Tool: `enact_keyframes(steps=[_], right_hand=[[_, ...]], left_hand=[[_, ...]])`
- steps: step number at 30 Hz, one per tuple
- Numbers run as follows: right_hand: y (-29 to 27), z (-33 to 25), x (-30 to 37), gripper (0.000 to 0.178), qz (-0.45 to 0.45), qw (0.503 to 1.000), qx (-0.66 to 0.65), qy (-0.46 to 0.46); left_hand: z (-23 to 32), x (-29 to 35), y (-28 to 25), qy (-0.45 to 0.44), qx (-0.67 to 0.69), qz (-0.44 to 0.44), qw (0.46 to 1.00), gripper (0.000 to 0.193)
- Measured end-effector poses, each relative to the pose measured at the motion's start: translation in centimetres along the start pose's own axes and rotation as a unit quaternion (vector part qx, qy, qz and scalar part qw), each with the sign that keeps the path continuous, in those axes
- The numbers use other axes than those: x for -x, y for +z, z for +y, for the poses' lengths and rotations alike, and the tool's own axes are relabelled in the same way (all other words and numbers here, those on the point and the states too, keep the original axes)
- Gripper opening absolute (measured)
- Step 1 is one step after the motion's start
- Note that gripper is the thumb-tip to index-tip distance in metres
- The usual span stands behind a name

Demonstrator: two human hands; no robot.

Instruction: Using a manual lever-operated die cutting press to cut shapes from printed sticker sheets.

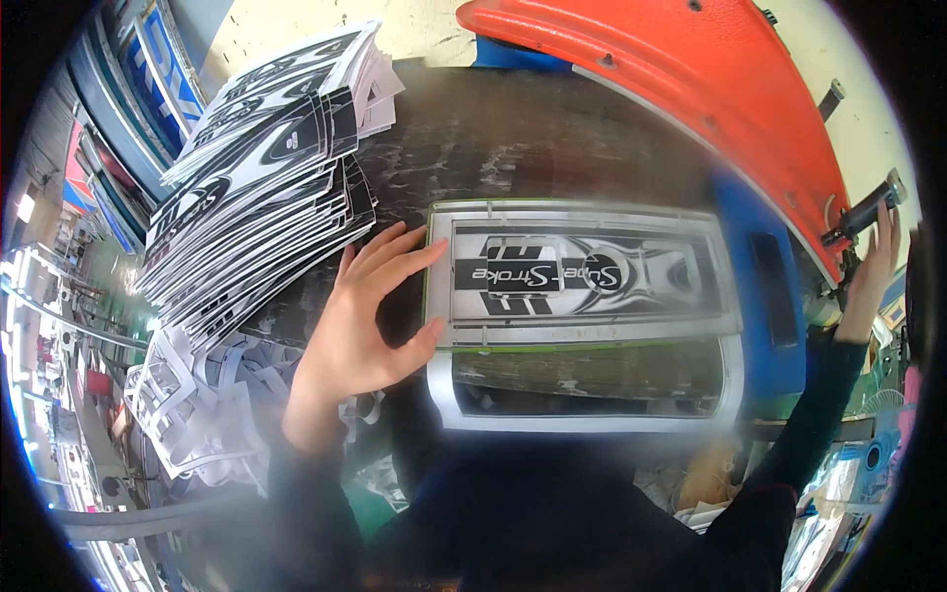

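Note:
A clear rectangular cutting die [582,335] lies flat over a black-and-white printed sheet [631,271]. My left hand [365,311] is at the die's left end, its fingers spread and the index fingertip and thumb touching the edge. At the far right my right hand [870,271] is closed on the black handle [868,212] of a red press arm [691,74], which is swung off to the right of the die. A white frame of cut waste [592,424] sticks out from under the die's near side.
A tall, fanned stack of printed sheets [256,207] stands at left on the dark worn table [493,128]. Below it hang tangled white offcuts [212,395]. A blue press part [769,296] borders the die on the right.

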State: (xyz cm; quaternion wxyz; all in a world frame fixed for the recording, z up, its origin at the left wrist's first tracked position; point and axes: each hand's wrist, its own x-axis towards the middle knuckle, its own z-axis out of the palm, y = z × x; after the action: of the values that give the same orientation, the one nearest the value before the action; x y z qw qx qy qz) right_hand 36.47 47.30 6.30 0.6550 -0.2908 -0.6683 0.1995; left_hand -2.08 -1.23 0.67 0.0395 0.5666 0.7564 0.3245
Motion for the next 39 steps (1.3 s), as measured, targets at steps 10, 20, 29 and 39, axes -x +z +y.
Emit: enact_keyframes(steps=[10,20,29,39], right_hand=[[4.4,-3.2,-2.5,0.013,0.046,0.949,-0.223,0.216],[5.6,-12.0,5.1,0.014,-0.007,0.937,-0.266,0.228],[6.6,-19.5,13.2,0.03,-0.152,0.905,-0.346,0.195],[6.8,-24.5,15.6,0.068,-0.296,0.941,0.022,-0.163]], left_hand=[[-0.3,0.8,0.6,0.041,-0.03,0.065,0.997,0.06],[-1.4,0.8,0.4,0.063,0.066,0.091,0.992,0.053],[3.5,-1.1,-0.9,0.081,0.249,0.176,0.949,0.053],[12.1,-2.9,-2.8,0.319,0.133,0.138,0.928,0.088]])
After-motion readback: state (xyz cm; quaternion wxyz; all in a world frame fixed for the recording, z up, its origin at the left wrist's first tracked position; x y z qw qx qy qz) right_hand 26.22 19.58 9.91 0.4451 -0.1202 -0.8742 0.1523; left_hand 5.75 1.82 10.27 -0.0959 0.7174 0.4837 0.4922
